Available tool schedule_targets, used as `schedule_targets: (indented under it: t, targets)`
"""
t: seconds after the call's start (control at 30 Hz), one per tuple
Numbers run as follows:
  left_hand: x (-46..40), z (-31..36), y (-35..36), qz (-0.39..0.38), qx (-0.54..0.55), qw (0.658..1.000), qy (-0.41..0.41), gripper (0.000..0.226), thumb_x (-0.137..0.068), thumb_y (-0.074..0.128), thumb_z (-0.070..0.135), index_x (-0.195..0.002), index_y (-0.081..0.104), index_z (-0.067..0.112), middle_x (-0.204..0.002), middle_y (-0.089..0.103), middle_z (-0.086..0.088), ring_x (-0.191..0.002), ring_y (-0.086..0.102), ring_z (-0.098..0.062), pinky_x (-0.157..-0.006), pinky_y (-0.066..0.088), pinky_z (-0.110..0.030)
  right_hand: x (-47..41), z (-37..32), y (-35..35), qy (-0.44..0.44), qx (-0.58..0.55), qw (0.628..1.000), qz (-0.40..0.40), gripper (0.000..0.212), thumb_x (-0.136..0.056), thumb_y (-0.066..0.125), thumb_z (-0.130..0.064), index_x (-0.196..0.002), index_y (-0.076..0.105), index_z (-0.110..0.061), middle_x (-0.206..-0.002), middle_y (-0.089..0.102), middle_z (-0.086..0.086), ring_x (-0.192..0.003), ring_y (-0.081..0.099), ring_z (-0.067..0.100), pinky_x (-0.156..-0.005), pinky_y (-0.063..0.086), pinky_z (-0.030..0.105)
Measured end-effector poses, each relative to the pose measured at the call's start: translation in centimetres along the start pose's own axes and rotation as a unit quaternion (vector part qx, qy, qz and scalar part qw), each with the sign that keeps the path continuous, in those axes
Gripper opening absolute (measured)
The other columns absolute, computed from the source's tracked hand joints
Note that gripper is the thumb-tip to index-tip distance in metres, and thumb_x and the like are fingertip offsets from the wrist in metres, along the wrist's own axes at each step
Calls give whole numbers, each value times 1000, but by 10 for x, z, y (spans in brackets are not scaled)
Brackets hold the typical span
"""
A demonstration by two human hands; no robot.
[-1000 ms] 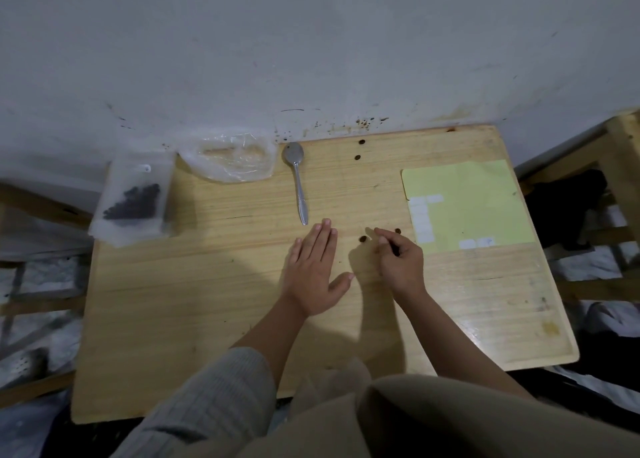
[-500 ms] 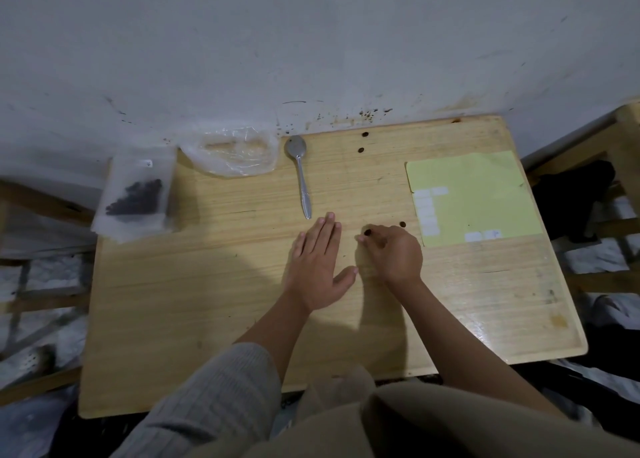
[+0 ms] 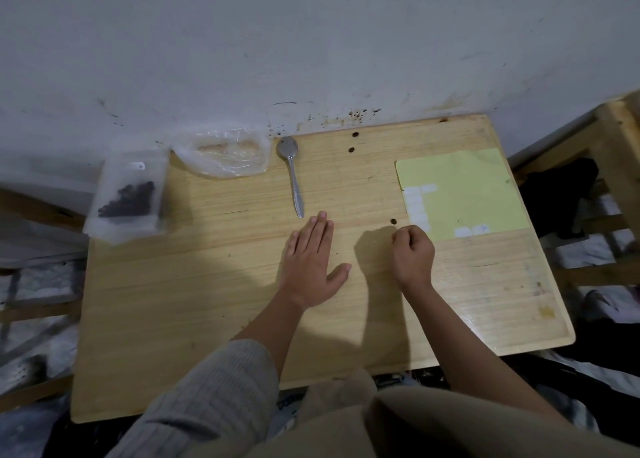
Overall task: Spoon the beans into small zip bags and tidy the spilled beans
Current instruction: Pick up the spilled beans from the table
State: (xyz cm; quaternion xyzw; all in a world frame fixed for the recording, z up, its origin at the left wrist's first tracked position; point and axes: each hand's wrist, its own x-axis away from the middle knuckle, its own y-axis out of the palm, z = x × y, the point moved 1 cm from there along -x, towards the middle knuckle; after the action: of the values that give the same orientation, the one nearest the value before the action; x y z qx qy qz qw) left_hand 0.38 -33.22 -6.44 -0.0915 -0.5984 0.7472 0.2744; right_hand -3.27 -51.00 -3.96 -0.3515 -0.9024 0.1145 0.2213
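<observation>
my left hand (image 3: 309, 263) lies flat, fingers straight and together, on the wooden table (image 3: 180, 301); my right hand (image 3: 412, 254) is curled, and whether it pinches a bean i cannot tell. a filled zip bag (image 3: 126, 194) sits at far left, spoon (image 3: 293, 175) idle. three loose beans remain: one (image 3: 393, 221) just beyond my knuckles, two (image 3: 353, 142) near the wall. since a second ago, the bean nearer my left hand is gone
</observation>
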Motion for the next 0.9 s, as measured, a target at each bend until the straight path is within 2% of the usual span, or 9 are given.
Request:
schedule_targets:
  t: [0.1,0.2,0.27,0.37,0.5,0.73,0.9]
  targets:
    - [0,1,-1,0,6,1000,-1,83,-87,30,62,-152,4,17,-160,-8,2,-146,-10,-12,-117,-5,-38,-6,4,-6,56,-85,995,-13,30,-89,40,-4,-66,56,-13,-63,53,1,-54,42,17,-49,35,26]
    - [0,1,-1,2,4,1000,-1,83,-87,29,62,-152,4,17,-160,-8,2,-146,-10,-11,-117,-3,-38,-10,4,-11,88,-119,989,-24,34,-89,44,-10,-58,57,-15,-57,51,-1,-52,39,15,-49,31,24]
    - [0,1,-1,3,5,1000,-1,83,-86,29,62,-152,6,16,-160,-7,2,-146,-9,-12,-117,-3,-38,-12,-1,-13,72,-78,994,-20,38,-94,46,-21,-59,60,-14,-57,52,-3,-54,42,13,-54,34,24]
    - [0,1,-1,3,3,1000,-1,84,-86,28,63,-152,6,16,-160,-6,2,-146,-8,-12,-117,-3,-38,-16,-3,-15,-19,59,998,-12,38,-95,49,-32,-73,67,-7,-64,59,-4,-60,50,11,-58,39,23]
    - [0,1,-1,6,5,1000,1,83,-87,30,62,-152,8,15,-160,-4,1,-146,-7,-13,-117,0,-40,-24,-1,-15,-99,234,967,-15,28,-91,57,-35,-94,72,-12,-77,57,1,-71,52,15,-62,37,26]
    - [1,1,-2,0,1,1000,4,83,-88,31,62,-152,7,15,-160,-5,0,-146,-8,-14,-117,-1,-40,-30,-9,-7,-92,292,952,-20,31,-91,56,-38,-107,68,-15,-95,60,8,-87,61,26,-70,45,32]
    - [0,1,-2,-15,-6,1000,-4,84,-88,29,63,-152,2,16,-159,-12,2,-146,-13,-12,-118,-4,-38,-42,-18,-4,-69,296,952,-37,20,-86,61,-29,-96,69,-13,-98,66,6,-89,63,25,-71,49,32]
